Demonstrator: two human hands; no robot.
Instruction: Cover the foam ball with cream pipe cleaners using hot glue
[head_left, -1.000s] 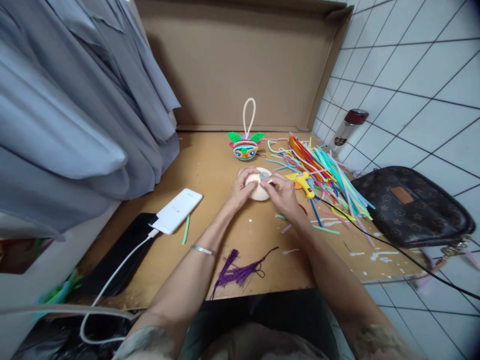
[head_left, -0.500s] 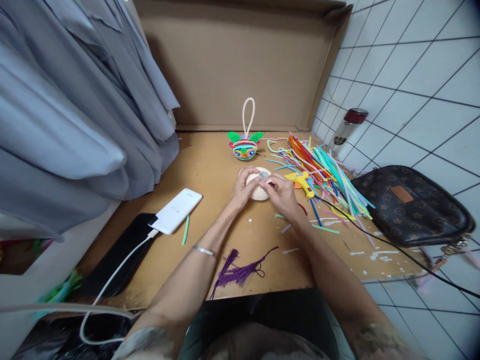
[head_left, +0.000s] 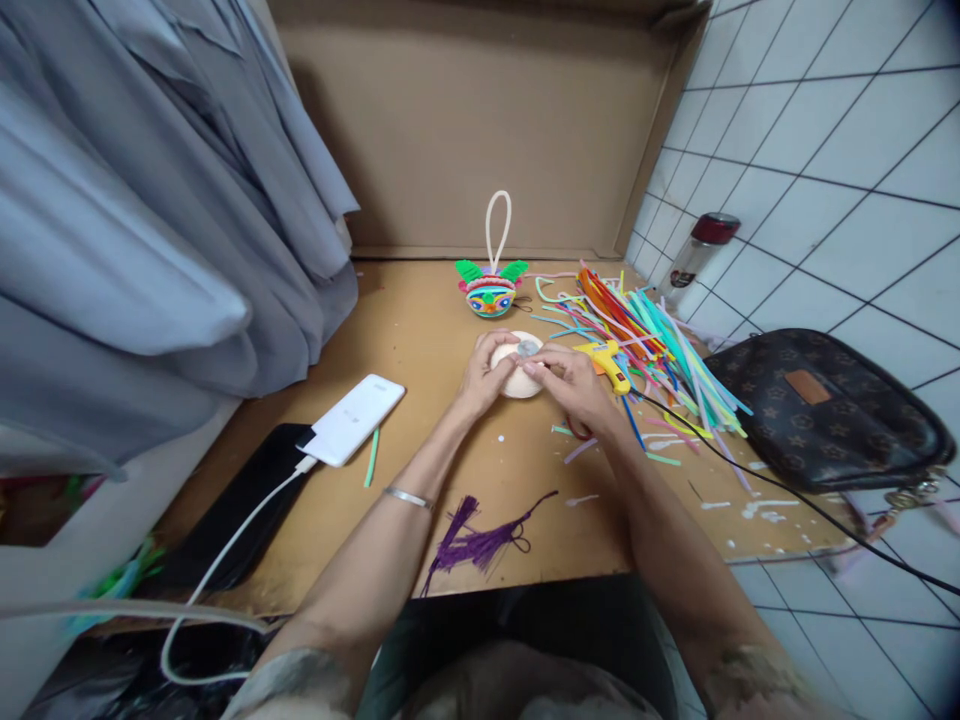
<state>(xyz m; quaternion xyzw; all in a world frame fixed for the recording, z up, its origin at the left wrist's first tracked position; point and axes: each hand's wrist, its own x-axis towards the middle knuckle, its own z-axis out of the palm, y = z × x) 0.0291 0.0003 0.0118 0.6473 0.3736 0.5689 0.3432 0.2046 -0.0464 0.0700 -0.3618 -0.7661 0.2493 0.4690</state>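
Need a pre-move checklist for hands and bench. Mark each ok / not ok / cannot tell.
1. Left hand holding the pale round piece: ok, thumb on top, fingers around its far side.
2. Right hand at the piece: ok, fingertips over its right side.
3. Anything small pinched in the right fingertips: cannot tell, too small to make out.
4. Yellow glue gun hot: cannot tell from the picture.
5. Black cord off the right forearm: ok, it runs to the right of it.
6. Space around the glue gun uncluttered: not ok, coloured strips crowd it.
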